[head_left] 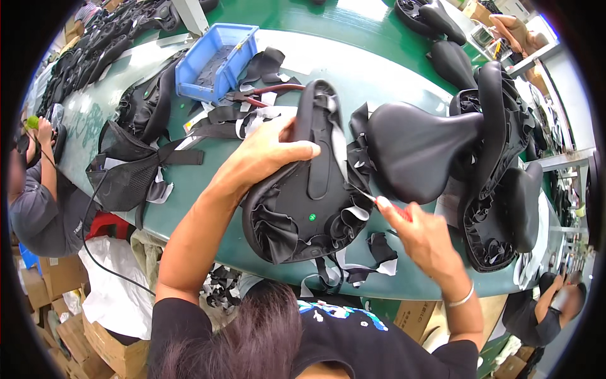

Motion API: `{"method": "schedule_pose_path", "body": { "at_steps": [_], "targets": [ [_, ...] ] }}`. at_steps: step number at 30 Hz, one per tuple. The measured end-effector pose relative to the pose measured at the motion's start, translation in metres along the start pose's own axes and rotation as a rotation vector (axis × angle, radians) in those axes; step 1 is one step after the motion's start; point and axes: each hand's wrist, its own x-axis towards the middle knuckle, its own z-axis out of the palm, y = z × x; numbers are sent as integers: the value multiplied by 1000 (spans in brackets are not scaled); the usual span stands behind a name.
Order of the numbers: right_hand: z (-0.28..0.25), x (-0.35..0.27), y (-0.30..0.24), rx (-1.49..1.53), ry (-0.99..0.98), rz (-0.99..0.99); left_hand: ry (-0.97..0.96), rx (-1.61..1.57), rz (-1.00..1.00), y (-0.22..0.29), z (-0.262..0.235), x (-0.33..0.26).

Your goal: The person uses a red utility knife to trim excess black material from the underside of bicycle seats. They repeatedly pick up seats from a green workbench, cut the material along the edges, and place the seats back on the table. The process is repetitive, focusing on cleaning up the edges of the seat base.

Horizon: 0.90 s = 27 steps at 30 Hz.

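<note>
Green counter (208, 189), long and curved, in a workshop; cardboard boxes on the floor below, other people seated at both ends.

Upturned saddle (303, 196) lies underside-up at the near edge, right in front of the person. Long axis runs away from the body, narrow nose far, wide gathered end near. Black cover fabric is bunched around its rim.

Left hand (268, 151): grip wrapped over the saddle's left upper edge near the nose, thumb on top, pinning it to the counter. Closed on the saddle.

Right hand (423, 237): closed around a thin red-handled tool (388, 207), tip pointing left at the saddle's right rim, touching or just short of it; cannot tell which. Saddle sits left of this hand and slightly farther out. Left hand is the one on it; right hand is just beside it.

Containers: blue plastic bin (214, 60) at the far left of the counter, holding dark pieces, too blurred to identify. Red-handled pliers (262, 95) lie just in front of it among black and white strap scraps (240, 120).

Right of the work: a finished saddle (420, 148) top-up, resting against a stack of more covered saddles (505, 158). Black mesh bag (123, 170) on the left. More fabric scraps (372, 259) hang over the near edge.
</note>
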Motion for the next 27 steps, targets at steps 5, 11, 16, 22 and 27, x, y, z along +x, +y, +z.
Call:
{"method": "schedule_pose_path", "body": {
  "at_steps": [5,11,16,22,27],
  "targets": [
    [60,-38,-59,335,148,329,254,-141,36,-31,4,-28],
    [58,-63,-78,639,279,450,481,-274,77,-54,16,-75],
    [44,30,-59,670,547,147,521,-300,114,-66,21,-87],
    [24,31,5,1059,733,565,885,848,349,-85,12,-98],
    [12,34,-68,1057,429,328,227,1128,588,-25,61,-45]
  ]
}}
